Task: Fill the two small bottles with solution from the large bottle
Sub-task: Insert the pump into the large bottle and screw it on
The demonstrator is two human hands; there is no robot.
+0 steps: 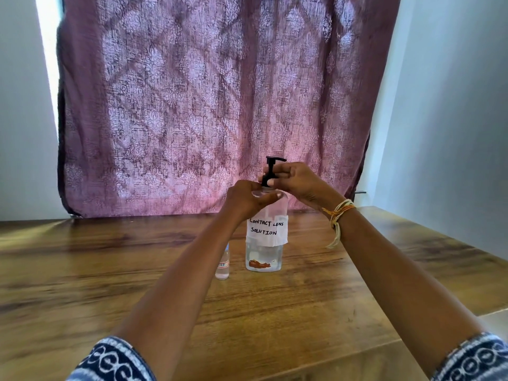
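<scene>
The large clear bottle (265,251) stands upright on the wooden table (110,270), with a white paper label reading "CONTACT LENS SOLUTION" and a black pump top (272,167). My left hand (247,199) wraps the bottle's shoulder just under the pump. My right hand (297,180) pinches the black pump collar from the right. One small clear bottle (222,265) stands just left of the large bottle, partly hidden behind my left forearm. No second small bottle is in sight.
A purple patterned curtain (214,105) hangs behind the table's far edge. Pale walls stand left and right. The table's right edge (439,237) runs diagonally toward me. Thread bands circle my right wrist (338,215).
</scene>
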